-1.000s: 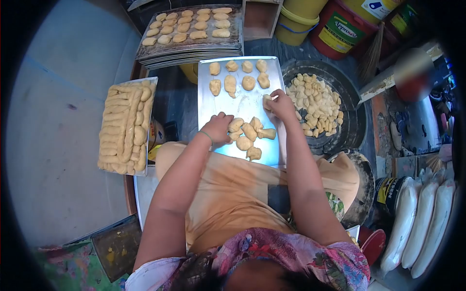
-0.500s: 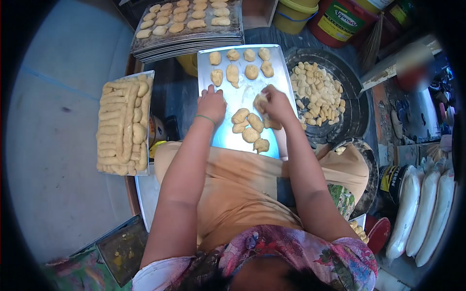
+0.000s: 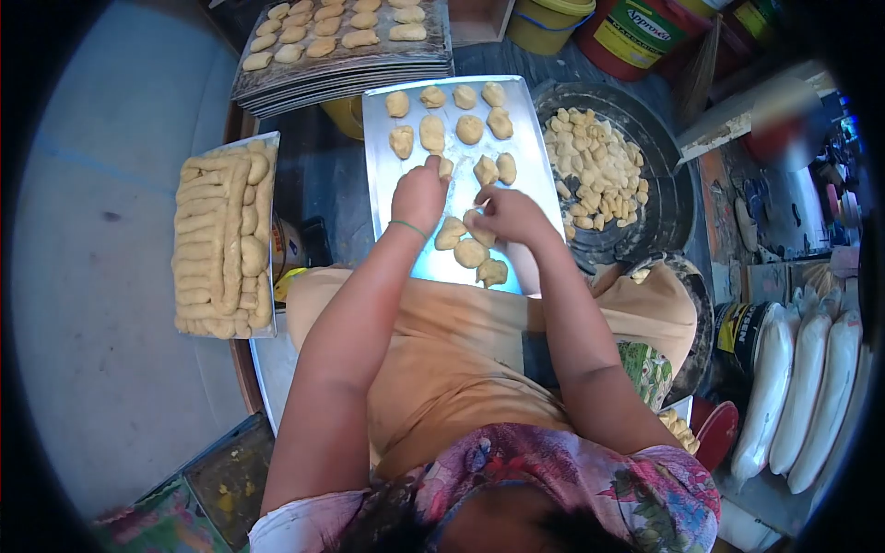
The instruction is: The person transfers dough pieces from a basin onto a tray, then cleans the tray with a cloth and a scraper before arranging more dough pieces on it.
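Note:
A silver tray (image 3: 383,184) lies in front of me with rows of dough pieces (image 3: 469,129) at its far end. My left hand (image 3: 421,195) is over the tray's middle, its fingertips on a dough piece (image 3: 445,169) below the second row. To its right, my right hand (image 3: 513,217) has thumb and fingers brought together at a dough piece partly hidden under them. Two dough pieces (image 3: 486,170) lie just beyond my right hand. Nearer to me is a loose group of pieces, with a round one (image 3: 471,253) among them.
A round black basin (image 3: 666,184) with many small dough pieces stands right of the tray. At the left is a tray of long dough strips (image 3: 221,240). Stacked baking trays (image 3: 346,81) stand at the back left, buckets (image 3: 636,41) at the back right.
My left hand has moved right and inward to a dough piece. My right hand has come nearer to me, and two pieces now lie beyond it. The loose group has shrunk. The view has shifted slightly.

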`<state>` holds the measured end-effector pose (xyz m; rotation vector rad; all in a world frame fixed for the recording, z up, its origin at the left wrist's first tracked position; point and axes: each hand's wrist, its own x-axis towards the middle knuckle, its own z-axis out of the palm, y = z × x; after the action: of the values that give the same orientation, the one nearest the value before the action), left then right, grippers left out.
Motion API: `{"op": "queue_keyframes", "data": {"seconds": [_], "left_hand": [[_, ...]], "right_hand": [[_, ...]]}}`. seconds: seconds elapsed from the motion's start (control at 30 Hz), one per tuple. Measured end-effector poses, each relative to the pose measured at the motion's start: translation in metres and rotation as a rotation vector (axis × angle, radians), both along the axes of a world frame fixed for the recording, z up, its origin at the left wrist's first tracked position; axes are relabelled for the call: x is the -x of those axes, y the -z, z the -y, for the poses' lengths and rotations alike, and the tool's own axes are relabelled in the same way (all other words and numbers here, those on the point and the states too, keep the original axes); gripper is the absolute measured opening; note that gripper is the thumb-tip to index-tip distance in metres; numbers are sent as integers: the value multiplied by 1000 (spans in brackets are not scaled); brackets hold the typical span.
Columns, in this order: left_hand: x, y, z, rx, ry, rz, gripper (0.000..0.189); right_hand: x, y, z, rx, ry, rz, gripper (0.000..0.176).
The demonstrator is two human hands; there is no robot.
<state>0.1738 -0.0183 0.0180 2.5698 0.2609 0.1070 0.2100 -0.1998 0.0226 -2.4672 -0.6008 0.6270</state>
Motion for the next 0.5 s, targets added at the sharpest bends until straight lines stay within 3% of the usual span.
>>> {"op": "queue_keyframes", "data": {"seconds": [0.13,0.2,0.27,0.3,0.4,0.5], "left_hand": [[2,0,10,-189,118,-127,25],[-1,14,6,-206,126,-95,30],[0,10,7,-209,128,-112,28],[0,12,8,-212,120,-100,27],[-2,17,10,-224,94,-64,26],[-4,13,10,-246,57,-8,25]], "right_hand": [[-3,3,-1,-38,4,-21,38],[-11,0,2,-141,181,23,35],[-21,6,7,-225,159,522,35],[-24,-2,7,-111,150,553,43],[-44,21,13,-50,129,385,44],[-55,36,19,-204,234,415,43]]}}
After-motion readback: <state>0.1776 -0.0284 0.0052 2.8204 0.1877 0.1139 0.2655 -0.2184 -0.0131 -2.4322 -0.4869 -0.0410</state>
